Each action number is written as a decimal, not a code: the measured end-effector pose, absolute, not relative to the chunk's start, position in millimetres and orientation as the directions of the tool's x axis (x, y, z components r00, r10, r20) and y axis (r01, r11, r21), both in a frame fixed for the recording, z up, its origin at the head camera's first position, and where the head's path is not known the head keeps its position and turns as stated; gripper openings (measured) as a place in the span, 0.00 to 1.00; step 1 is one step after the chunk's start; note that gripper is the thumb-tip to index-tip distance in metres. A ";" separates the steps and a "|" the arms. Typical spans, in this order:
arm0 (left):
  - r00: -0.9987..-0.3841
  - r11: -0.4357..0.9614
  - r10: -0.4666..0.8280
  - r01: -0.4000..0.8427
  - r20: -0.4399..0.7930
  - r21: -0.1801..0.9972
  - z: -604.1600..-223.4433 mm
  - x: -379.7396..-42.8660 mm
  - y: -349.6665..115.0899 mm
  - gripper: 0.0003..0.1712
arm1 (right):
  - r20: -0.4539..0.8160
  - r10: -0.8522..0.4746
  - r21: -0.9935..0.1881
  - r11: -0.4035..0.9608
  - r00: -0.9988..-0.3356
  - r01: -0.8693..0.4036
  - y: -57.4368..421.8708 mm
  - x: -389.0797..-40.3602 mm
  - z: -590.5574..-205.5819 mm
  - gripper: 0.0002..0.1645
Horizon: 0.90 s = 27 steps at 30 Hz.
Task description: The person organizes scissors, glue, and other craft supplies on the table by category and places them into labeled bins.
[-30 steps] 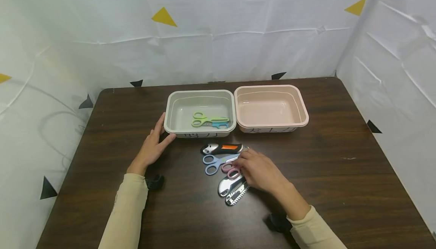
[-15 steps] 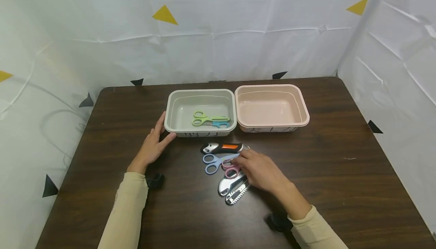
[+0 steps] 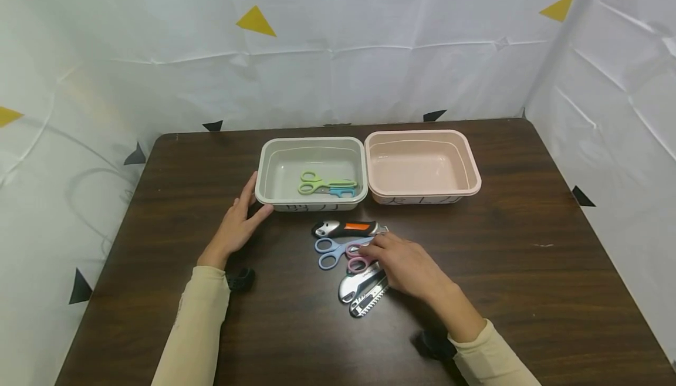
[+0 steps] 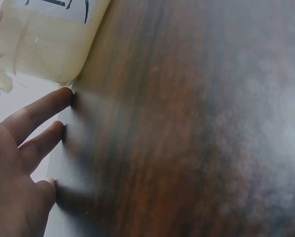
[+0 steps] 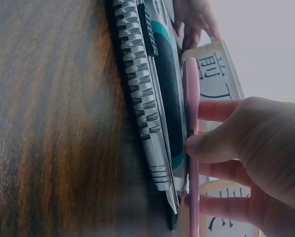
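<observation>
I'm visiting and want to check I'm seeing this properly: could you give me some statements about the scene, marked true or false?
1. The right hand holds the pink scissors. True.
2. The pink tray stands beside the grey-green tray. True.
3. The green scissors lie in the pink tray. False: the green scissors lie in the grey-green tray.
4. The left hand is at the pink tray. False: the left hand is at the grey-green tray.
</observation>
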<state>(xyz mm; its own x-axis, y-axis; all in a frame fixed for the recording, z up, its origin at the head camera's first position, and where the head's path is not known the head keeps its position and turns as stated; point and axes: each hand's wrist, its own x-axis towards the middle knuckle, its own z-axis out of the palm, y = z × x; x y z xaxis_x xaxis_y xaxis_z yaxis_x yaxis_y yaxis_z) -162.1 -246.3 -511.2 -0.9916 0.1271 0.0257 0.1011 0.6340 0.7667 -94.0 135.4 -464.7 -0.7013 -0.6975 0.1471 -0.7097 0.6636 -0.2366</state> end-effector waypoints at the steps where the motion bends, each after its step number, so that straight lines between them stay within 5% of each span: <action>1: -0.991 0.633 0.128 0.103 0.028 0.767 -511.5 -162.2 -246.3 0.45 | 0.142 -0.697 -0.238 0.665 -0.703 -0.707 135.3 -93.8 -464.2 0.25; 18: -0.992 0.634 0.126 0.099 0.025 0.767 -511.5 -161.1 -246.3 0.45 | 0.210 -0.699 -0.241 0.640 -0.683 -0.729 135.3 -93.7 -457.5 0.30; 27: -0.992 0.635 0.124 0.101 0.028 0.766 -512.7 -161.6 -246.1 0.44 | 0.418 -0.644 -0.336 0.545 -0.640 -0.768 121.6 -105.8 -436.1 0.27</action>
<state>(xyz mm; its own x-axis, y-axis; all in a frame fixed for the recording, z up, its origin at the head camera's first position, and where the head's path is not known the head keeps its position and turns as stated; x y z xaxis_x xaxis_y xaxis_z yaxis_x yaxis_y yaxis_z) -161.6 -246.1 -512.7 -0.9919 0.1238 0.0278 0.1007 0.6353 0.7656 -105.8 121.6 -436.1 -0.6400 -0.6445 0.4184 -0.7683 0.5447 -0.3361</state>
